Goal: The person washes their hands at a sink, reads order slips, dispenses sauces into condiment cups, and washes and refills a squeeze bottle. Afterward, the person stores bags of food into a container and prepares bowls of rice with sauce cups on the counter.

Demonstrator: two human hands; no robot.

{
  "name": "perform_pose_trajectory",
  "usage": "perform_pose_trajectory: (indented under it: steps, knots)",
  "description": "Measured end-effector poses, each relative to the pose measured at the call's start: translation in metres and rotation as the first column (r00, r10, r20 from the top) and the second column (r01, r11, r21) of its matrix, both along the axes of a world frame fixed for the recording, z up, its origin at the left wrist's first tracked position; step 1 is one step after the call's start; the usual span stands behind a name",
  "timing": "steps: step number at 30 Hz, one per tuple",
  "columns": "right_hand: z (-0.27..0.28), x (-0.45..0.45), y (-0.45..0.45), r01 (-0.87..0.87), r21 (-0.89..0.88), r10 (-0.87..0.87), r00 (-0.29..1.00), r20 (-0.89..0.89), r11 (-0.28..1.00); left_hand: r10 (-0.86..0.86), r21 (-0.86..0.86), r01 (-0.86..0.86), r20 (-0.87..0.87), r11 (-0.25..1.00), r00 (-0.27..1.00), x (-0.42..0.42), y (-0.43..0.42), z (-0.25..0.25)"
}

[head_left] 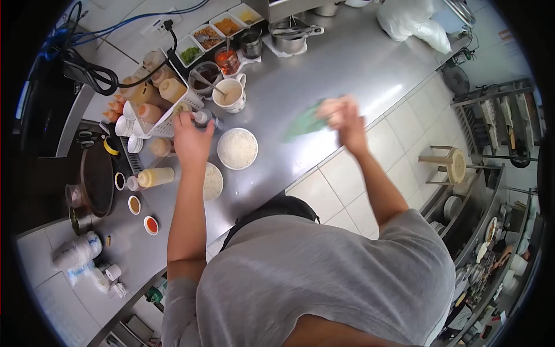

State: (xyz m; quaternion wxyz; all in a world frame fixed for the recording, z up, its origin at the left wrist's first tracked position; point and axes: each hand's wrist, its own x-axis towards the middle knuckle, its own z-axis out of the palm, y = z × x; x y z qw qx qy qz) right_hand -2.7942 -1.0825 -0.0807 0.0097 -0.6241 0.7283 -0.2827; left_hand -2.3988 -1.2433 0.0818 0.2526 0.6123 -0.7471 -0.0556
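One green cloth (306, 121), seemingly, gripped in right hand (345, 118), two o'clock; left hand (193, 140), ten o'clock, at bottle (203, 117), grip unclear. Keep cloth off bowls (255, 152).

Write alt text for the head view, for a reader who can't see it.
A person in a grey shirt stands at a steel counter, the blurred right hand holding what looks like a green cloth, the left hand at a small bottle beside a white basket of bottles. Two bowls of apparent rice sit by the left forearm.
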Motion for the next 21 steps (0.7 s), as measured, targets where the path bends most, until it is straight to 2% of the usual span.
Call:
perform_pose_trajectory:
  steps: [2,4,7,10,11,12,14,16,17,19,21]
  knots:
    - [0.01,-0.072,-0.019,0.387,0.182,-0.354,0.916,-0.186,0.904,0.003,0.014,-0.002,-0.047,1.0,0.999,-0.001,-0.004,-0.004]
    - [0.018,-0.133,-0.04,0.468,0.299,-0.49,0.872,-0.003,0.832,0.001,0.037,0.004,-0.123,0.999,0.992,0.0,-0.004,-0.015]
    - [0.027,-0.158,-0.096,0.564,0.38,-0.634,0.769,0.082,0.733,0.057,0.099,-0.035,-0.233,0.995,0.971,-0.001,0.003,-0.018]
    - [0.015,-0.134,-0.143,0.699,0.184,-0.723,0.675,0.148,0.691,0.111,0.114,-0.086,-0.236,0.99,0.965,-0.003,0.006,-0.022]
    - [0.02,-0.113,-0.148,0.687,0.189,-0.711,0.693,0.119,0.701,0.145,0.149,-0.111,-0.237,0.982,0.961,-0.002,0.005,-0.021]
    - [0.018,-0.095,-0.148,0.643,0.122,-0.648,0.761,0.006,0.756,0.174,0.188,-0.131,-0.238,0.974,0.956,0.0,0.005,-0.017]
    - [-0.006,-0.072,-0.138,0.434,-0.123,-0.443,0.895,-0.054,0.892,0.195,0.219,-0.132,-0.292,0.967,0.937,0.002,0.003,-0.018]
    - [0.002,-0.04,-0.101,0.359,-0.037,-0.36,0.931,-0.055,0.933,0.204,0.208,-0.133,-0.372,0.969,0.905,0.022,0.005,-0.022]
    - [0.01,-0.011,-0.08,0.299,0.019,-0.298,0.954,-0.041,0.954,0.183,0.021,-0.182,-0.117,0.983,0.976,0.026,0.007,-0.02]
    - [0.028,0.036,-0.029,0.181,0.073,-0.187,0.979,0.085,0.981,0.154,-0.059,-0.161,-0.111,0.985,0.982,0.047,-0.001,-0.038]
    - [0.031,0.089,0.009,0.067,0.126,-0.082,0.99,0.115,0.99,0.118,0.055,-0.11,-0.188,0.992,0.975,0.052,-0.006,-0.025]
